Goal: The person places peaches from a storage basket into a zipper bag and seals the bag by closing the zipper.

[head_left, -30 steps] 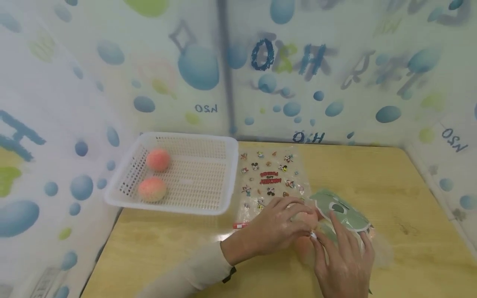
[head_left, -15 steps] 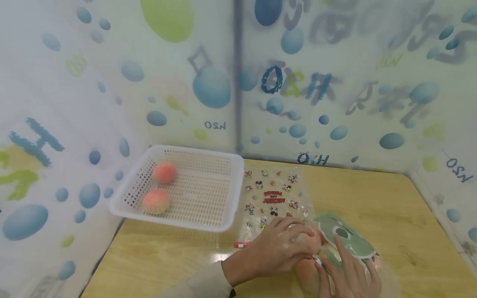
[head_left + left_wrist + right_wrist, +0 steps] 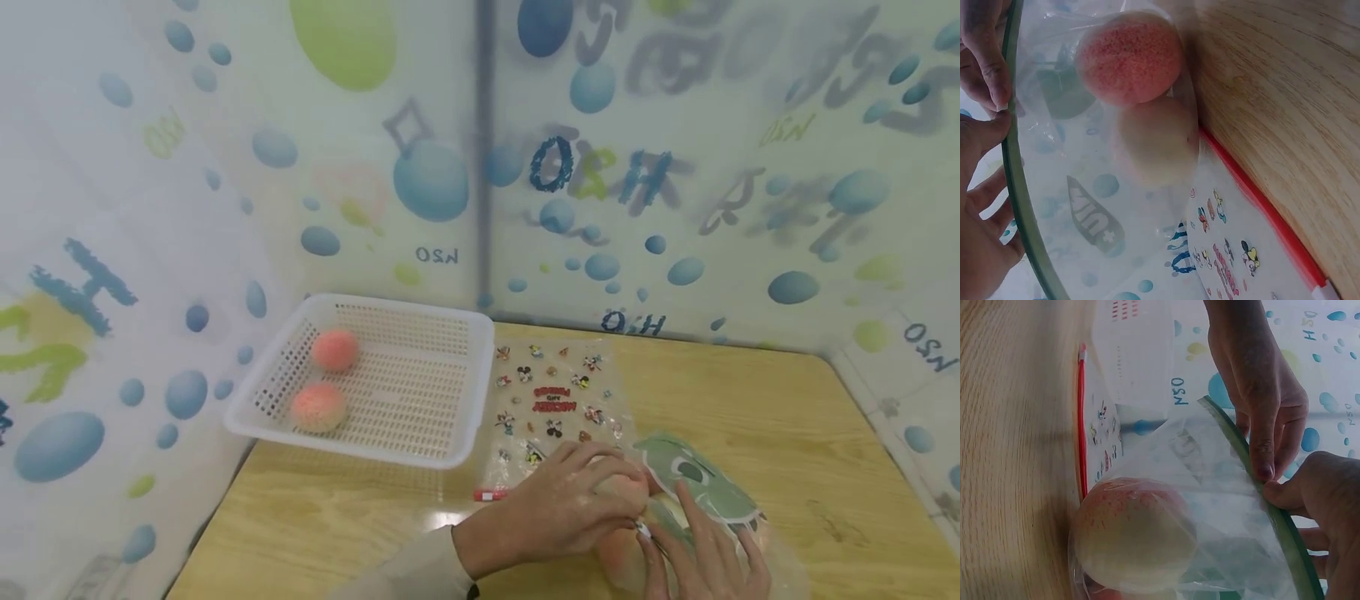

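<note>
A clear zip bag (image 3: 1210,487) with a green zip strip (image 3: 1285,531) and a green printed face (image 3: 705,483) holds peaches, one (image 3: 1132,59) blushed pink and one paler (image 3: 1157,140). My left hand (image 3: 562,504) pinches the strip between thumb and finger. Right beside its fingertips, my right hand (image 3: 701,550) pinches the same strip, its other fingers spread along the bag. A small white zip slider (image 3: 642,529) shows where the two hands meet. In the right wrist view the peach (image 3: 1135,534) bulges against the plastic below the strip.
A white perforated basket (image 3: 476,392) with two peaches (image 3: 335,350) stands at the table's back left. Between it and the hands lies a flat clear bag (image 3: 551,375) with cartoon prints and a red zip strip (image 3: 1260,209). Patterned walls (image 3: 360,250) enclose the wooden table (image 3: 750,400).
The head view has tilted upward, so the table, basket and hands sit lower in it. Both hands keep their hold at the zip strip.
</note>
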Demonstrator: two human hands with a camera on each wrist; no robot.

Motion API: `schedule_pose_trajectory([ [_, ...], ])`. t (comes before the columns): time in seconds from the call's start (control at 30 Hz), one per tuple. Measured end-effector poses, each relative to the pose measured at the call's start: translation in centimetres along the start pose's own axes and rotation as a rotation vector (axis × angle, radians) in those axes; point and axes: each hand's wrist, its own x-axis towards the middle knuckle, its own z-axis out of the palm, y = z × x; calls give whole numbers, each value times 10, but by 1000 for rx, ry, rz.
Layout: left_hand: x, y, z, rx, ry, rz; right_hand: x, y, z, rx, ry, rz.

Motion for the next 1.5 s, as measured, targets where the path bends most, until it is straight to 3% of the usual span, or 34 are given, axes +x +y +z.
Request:
schedule_pose_trajectory([
  [0.27,3,0,0,-6,-17,-38,2,-9,-11,-41,-72,100],
  [0.5,0,-2,-2,-22,13,-43,7,-17,-23,-86,-212,174],
  [0.73,-2,-4,-3,-2,16,-59,11,-17,-26,-41,-181,153],
  [0.93,-4,-5,-5,-56,-19,-124,13,-25,-34,-53,-270,282],
  [1.07,-5,-6,-5,-49,-29,-134,15,-28,-38,-52,-309,318],
  [1.17,-6,-7,-5,-50,-30,-133,13,-26,-39,-49,-298,310],
  [1.33,-8,-9,-4,5,8,-105,11,-17,-35,17,-198,212],
  [1.5,-11,-10,-2,24,24,-102,11,-19,-39,24,-241,300],
])
